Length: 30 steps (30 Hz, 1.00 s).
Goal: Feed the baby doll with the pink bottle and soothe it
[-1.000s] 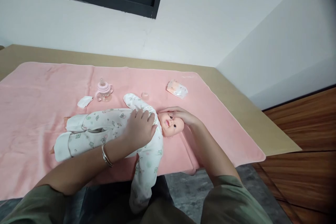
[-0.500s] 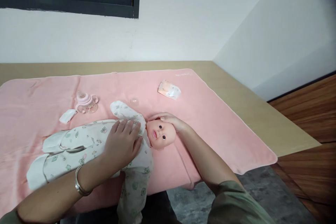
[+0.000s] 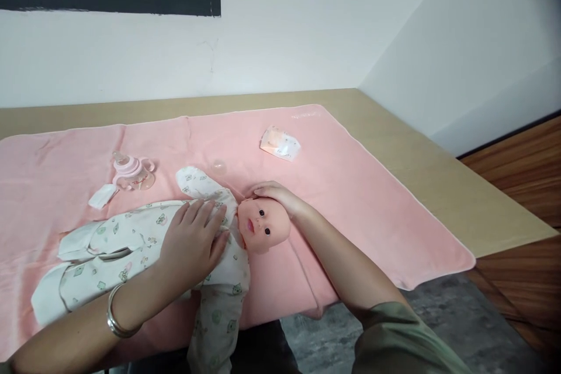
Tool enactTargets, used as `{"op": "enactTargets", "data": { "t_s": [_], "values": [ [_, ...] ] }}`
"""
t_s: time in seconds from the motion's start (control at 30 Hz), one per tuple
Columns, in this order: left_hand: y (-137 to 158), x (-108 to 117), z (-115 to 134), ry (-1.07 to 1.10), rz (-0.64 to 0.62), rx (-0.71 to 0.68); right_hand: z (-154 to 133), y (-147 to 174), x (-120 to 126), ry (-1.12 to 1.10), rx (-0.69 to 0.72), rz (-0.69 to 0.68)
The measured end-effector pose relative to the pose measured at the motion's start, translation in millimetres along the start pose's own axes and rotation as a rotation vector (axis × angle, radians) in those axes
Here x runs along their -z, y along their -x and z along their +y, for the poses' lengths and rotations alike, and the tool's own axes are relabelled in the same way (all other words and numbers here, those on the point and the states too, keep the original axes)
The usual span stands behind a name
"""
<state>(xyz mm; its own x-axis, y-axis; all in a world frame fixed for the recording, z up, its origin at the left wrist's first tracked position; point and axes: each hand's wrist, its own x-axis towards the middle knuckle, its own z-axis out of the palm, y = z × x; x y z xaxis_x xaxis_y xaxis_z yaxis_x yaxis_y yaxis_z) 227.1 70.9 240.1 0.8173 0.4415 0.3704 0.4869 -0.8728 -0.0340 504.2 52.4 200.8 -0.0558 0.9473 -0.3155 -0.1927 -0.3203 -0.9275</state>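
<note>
A baby doll [image 3: 265, 223] in a white patterned sleepsuit [image 3: 135, 225] lies on its back on a pink blanket [image 3: 350, 204], head to the right. My left hand [image 3: 195, 236] rests flat on the doll's chest, fingers stretched out. Against the far side of the doll's head lies my right hand [image 3: 276, 194], its fingers extended along the head; part of them is hidden behind it. One sleeve of the suit hangs over the table's near edge.
A pink baby bottle [image 3: 134, 174] with handles lies beyond the doll's legs, beside a folded white pad [image 3: 102, 196]. Farther right are a small clear cap [image 3: 218, 166] and a white and orange packet [image 3: 281, 143]. The wooden table [image 3: 407, 155] meets the wall [image 3: 284, 29] behind.
The view has shifted slightly, so the doll and items appear a little farther left. Both hands keep their places on the doll.
</note>
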Motion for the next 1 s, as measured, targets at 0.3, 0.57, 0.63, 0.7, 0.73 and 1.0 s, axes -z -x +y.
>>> {"op": "enactTargets", "data": {
  "t_s": [0.3, 0.57, 0.63, 0.7, 0.73, 1.0],
  "values": [
    [0.0, 0.0, -0.4, 0.014, -0.013, -0.001, -5.9, 11.2, 3.1, 0.323, 0.176, 0.193],
    [0.1, 0.1, 1.0, 0.03, -0.02, 0.018, -12.9, 24.1, -4.2, 0.357, 0.241, 0.13],
    [-0.1, 0.4, 1.2, 0.032, -0.023, 0.021, -11.7, 22.2, -2.6, 0.376, 0.218, 0.098],
    [-0.2, 0.8, 1.3, 0.037, -0.029, 0.025, -10.3, 20.1, -0.8, 0.374, 0.187, 0.082],
    [-0.1, 1.0, 1.3, 0.039, -0.033, 0.026, -9.8, 19.2, 0.0, 0.371, 0.171, 0.078],
    [0.0, 1.2, 0.9, 0.022, -0.03, -0.002, -13.6, 19.0, 2.1, 0.383, 0.098, 0.038]
  ]
}}
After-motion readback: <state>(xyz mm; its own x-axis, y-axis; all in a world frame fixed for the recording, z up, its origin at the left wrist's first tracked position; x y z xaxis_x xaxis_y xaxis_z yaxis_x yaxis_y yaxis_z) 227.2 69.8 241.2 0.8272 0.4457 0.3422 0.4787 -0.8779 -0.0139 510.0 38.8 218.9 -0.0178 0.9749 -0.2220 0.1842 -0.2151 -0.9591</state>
